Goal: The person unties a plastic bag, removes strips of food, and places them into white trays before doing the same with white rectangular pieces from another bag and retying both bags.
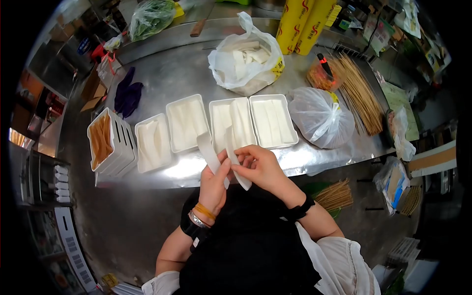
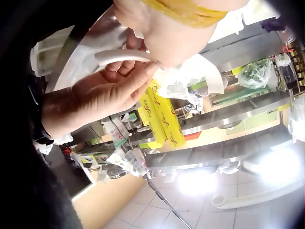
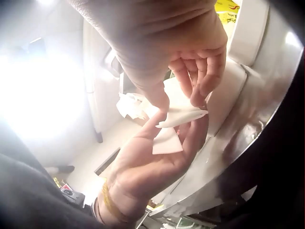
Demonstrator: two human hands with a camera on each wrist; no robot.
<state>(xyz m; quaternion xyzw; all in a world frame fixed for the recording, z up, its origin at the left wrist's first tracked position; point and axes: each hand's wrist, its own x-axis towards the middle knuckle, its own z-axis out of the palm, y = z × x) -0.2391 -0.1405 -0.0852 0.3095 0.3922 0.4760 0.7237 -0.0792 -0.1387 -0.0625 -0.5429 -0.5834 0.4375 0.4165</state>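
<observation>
My left hand (image 1: 212, 191) grips a flat, pale white strip (image 1: 208, 153) of soft food, its upper end sticking out past the thumb. Close beside it, my right hand (image 1: 260, 168) pinches a second white strip (image 1: 229, 143) between thumb and fingers. In the right wrist view this strip (image 3: 183, 117) looks folded along its length, and the fingertips of both hands meet around it. Both hands are just off the table's near edge. Beyond them, a white tray (image 1: 210, 104) and another tray (image 1: 278, 146) hold similar strips laid side by side.
Two more white trays of strips stand to the left, beside stacked white baskets (image 1: 123, 142) with brown strips. Behind are an open plastic bag (image 1: 221, 73) of white pieces and yellow rolls (image 1: 295, 24). At right lie a tied bag (image 1: 322, 118) and wooden skewers (image 1: 361, 96).
</observation>
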